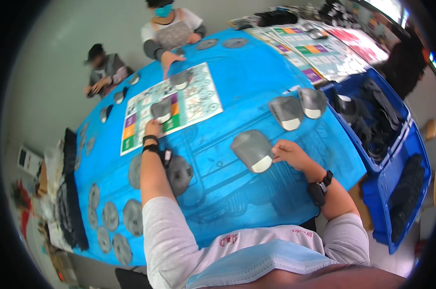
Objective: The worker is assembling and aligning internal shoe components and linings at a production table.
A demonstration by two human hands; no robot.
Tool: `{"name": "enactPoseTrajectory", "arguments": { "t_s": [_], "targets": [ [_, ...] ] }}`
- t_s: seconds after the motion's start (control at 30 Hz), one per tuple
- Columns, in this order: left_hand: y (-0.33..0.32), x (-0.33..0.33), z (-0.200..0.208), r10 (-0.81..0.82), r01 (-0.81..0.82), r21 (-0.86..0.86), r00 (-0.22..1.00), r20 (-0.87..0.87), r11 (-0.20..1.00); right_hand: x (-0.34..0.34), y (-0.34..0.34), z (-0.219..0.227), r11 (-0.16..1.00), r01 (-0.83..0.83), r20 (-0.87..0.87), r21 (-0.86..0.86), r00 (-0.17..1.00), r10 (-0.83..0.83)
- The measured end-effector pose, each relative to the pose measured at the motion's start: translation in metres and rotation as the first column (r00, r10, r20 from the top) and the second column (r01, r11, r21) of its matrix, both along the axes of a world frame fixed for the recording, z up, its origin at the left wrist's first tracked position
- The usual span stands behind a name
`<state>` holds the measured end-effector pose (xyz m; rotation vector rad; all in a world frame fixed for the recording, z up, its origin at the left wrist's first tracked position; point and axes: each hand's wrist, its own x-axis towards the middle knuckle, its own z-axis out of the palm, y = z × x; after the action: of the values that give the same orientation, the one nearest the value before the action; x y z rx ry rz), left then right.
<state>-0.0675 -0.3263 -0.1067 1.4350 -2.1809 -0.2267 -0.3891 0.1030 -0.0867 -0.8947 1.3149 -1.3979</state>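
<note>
From the head view, the right hand (288, 153) has its thumb and fingers together, clamped on the edge of a grey piece (252, 151) with a pale rim, near the middle of the blue worktop (247, 86). The left hand (153, 129) reaches to a second grey piece (160, 111) on a printed sheet (196, 98); its fingertips meet the lower edge, but I cannot tell whether they pinch it.

The work looks partway along. Two grey pieces lie on the sheet, the second farther up it (181, 80). The one at the right hand is off the sheet, as are two (285, 113) side by side near the right edge, so these seem left to deal with. Whether any piece is finished does not show.

Counted: five pale-rimmed pieces here, and three smaller-looking ones (120, 95) along the far left edge. Round grey discs (132, 217) number about fourteen: six at lower left, two by the left forearm, roughly four at the left edge, two at the far end. Two blue crates (376, 212) hold dark items, too heaped to count. Two people (172, 31) are across the worktop.
</note>
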Motion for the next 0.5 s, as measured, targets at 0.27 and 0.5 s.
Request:
{"name": "enactPoseTrajectory", "arguments": {
  "t_s": [0.27, 0.5],
  "targets": [
    [0.034, -0.023, 0.019, 0.159, -0.135, 0.097, 0.939, -0.306, 0.986, 0.007, 0.002, -0.002, 0.997, -0.071, -0.028, 0.040, 0.997, 0.072],
    [0.123, -0.041, 0.054, 0.132, 0.278, 0.382, 0.632, -0.764, 0.882, 0.000, 0.010, 0.010, 0.995, -0.099, -0.181, -0.017, 0.979, 0.094]
  ]
}}
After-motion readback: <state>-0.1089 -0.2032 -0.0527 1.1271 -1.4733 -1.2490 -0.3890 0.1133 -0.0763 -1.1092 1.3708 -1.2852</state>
